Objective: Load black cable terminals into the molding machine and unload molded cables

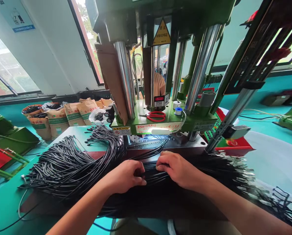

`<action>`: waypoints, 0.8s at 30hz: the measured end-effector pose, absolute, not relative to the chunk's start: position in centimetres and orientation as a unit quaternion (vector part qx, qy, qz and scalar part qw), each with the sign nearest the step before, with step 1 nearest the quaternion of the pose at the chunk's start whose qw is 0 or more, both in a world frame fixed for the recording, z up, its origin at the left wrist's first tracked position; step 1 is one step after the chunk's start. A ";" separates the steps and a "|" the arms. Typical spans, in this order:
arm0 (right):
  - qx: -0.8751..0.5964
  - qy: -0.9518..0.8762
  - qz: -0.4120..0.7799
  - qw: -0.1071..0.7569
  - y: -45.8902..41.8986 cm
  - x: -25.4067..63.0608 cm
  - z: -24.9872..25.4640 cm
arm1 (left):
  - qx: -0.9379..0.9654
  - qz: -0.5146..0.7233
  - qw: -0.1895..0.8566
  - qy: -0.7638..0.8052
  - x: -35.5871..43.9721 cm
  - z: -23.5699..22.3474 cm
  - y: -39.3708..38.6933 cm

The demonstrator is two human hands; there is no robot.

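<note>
A thick bundle of black cables (69,163) lies across the front of a green press machine (165,120). My left hand (126,176) rests on the bundle with its fingers curled round some of the cables. My right hand (175,168) lies beside it, fingertips pinched on cables at the bundle's middle. The two hands almost touch, just in front of the machine's metal bed (148,143). The cable ends fan out to the left and to the right (265,192).
Red-handled scissors (156,116) and tape rolls (178,110) sit on the machine's green platform between chrome columns (126,78). Open paper sacks (57,120) stand at the back left by the windows. A slanted metal rack (246,81) rises on the right.
</note>
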State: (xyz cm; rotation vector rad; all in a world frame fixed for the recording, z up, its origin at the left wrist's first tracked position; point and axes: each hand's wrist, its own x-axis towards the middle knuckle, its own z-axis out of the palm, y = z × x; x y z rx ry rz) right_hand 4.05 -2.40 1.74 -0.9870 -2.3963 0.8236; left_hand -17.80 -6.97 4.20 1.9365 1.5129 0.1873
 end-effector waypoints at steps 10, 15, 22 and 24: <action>-0.359 -0.897 0.234 0.109 -2.0 5.3 2.5 | 0.746 0.100 0.348 0.559 -18.0 4.5 -7.7; -0.366 -0.899 0.228 0.074 -2.2 5.8 1.8 | 0.786 0.035 0.226 0.574 -16.6 3.8 -8.3; -0.379 -0.897 0.215 0.068 -1.8 5.3 0.9 | 0.772 0.061 0.231 0.589 -16.2 3.1 -8.2; -0.376 -0.899 0.216 0.062 -1.7 5.1 0.9 | 0.768 0.071 0.227 0.595 -16.1 3.0 -8.2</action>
